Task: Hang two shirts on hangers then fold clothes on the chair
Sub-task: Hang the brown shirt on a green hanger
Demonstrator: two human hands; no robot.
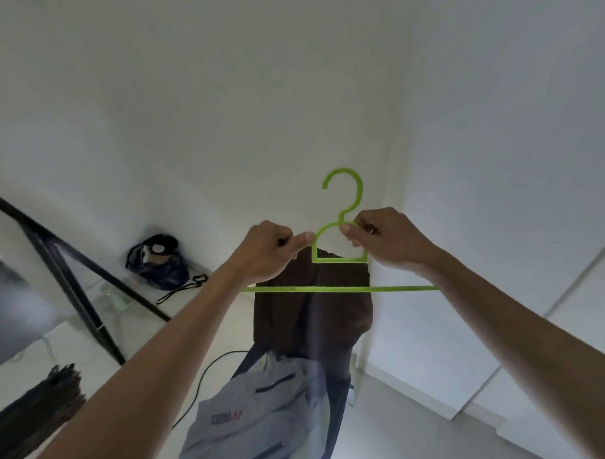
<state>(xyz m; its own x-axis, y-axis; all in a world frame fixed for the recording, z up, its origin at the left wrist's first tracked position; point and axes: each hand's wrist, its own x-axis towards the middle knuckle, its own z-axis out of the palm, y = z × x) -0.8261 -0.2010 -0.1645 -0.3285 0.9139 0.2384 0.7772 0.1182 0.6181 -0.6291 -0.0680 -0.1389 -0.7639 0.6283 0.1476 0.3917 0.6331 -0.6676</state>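
1. Two bare forearms enter the head view from the bottom corners; no sleeves are visible anywhere along them.
2. Left hand (pixel 266 253): bare, with no glove, ring or watch seen.
3. Right hand (pixel 385 242): bare, with one thin metallic ring (pixel 372 231) on a finger.
4. No wristbands or markings show on either wrist.

Lime-green hanger (pixel 340 259), dark brown garment (pixel 314 314), grey jacket (pixel 252 413) with red-and-grey chest lettering, dark navy bag (pixel 158 265), white walls (pixel 221 94)
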